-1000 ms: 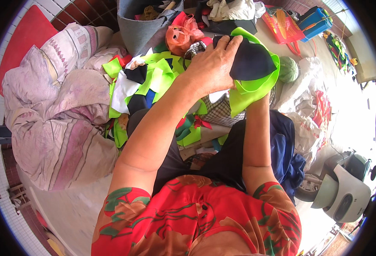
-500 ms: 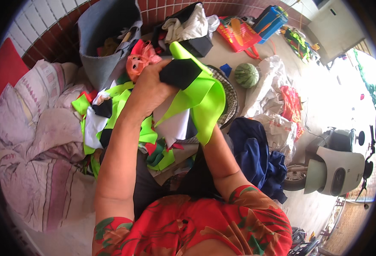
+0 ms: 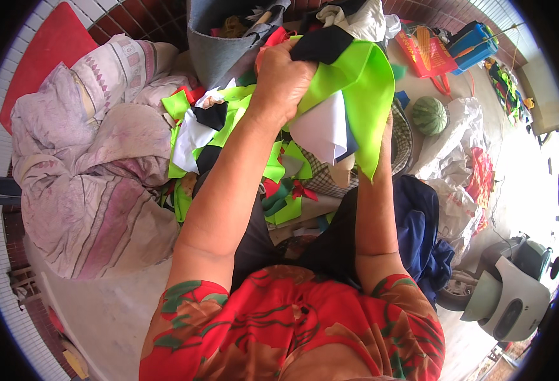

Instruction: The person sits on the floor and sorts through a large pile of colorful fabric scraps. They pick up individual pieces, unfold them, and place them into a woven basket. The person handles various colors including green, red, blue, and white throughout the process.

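Note:
My left hand [image 3: 282, 79] is raised in front of me, its fingers closed on a bunch of fabric scraps. A black piece [image 3: 322, 46] sits at the top of the bunch, with a bright green scrap [image 3: 373, 89] draped beside it and a white one [image 3: 322, 130] hanging below. Behind the green fabric, my right hand is mostly covered; only its edge and wrist [image 3: 386, 136] show, so its fingers cannot be seen. Beneath my arms lies a checked round basket [image 3: 330, 180], and a loose pile of green, white and black scraps [image 3: 190, 136] spreads to the left.
Large pinkish cloth bundles [image 3: 95, 190] fill the left side. A grey felt bin [image 3: 219, 57] stands at the back. To the right are a striped green melon [image 3: 429, 115], white plastic bags [image 3: 447, 184], dark blue cloth [image 3: 419, 222] and a scooter [image 3: 508, 292].
My view has turned, so the surroundings sit further right and the cloth bundles show more fully. Both arms still hold up the scrap bunch, now more spread, with more white showing.

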Demonstrator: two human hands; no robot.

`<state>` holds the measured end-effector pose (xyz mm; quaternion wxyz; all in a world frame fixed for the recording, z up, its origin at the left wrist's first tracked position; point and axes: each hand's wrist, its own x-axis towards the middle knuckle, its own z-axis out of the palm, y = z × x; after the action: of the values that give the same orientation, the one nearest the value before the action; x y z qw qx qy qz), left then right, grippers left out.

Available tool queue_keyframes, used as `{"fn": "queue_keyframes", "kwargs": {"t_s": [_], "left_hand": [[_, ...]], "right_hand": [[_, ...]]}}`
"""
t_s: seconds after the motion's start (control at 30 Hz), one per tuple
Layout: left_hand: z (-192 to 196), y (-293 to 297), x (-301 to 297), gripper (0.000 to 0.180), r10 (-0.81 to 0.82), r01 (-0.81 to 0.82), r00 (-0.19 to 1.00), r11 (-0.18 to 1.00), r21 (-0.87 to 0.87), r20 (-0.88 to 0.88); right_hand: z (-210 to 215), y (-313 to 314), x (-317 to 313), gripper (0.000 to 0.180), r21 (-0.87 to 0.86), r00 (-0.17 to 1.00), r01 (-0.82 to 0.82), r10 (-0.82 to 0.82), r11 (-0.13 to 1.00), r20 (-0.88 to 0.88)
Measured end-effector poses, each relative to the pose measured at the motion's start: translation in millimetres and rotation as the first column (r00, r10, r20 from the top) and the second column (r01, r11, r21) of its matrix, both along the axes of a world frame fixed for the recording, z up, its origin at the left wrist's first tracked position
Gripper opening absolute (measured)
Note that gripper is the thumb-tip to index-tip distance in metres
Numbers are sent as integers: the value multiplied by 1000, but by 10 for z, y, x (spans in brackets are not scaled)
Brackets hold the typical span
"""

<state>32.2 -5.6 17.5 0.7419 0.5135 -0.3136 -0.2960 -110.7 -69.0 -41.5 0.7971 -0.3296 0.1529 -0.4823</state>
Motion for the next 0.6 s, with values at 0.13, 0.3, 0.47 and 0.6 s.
{"fn": "queue_keyframes", "kwargs": {"t_s": [0.13, 0.3, 0.47, 0.6], "left_hand": [[118, 94, 120, 27, -35, 33, 980, 999, -15, -194], [231, 234, 345, 24, -66, 51, 979, 995, -82, -194], [202, 257, 447, 25, -17, 4, 983, 998, -69, -181], [254, 291, 426, 25, 0, -5, 997, 998, -60, -80]], "right_hand": [[7, -87, -53, 34, -271, 969, -148, 195, 951, 153], [19, -118, -73, 19, -63, 976, -93, 103, 994, 191], [-4, -128, -126, 25, -16, 913, -230, 221, 973, 342], [127, -19, -96, 44, -15, 985, 15, -12, 1000, 172]]}}
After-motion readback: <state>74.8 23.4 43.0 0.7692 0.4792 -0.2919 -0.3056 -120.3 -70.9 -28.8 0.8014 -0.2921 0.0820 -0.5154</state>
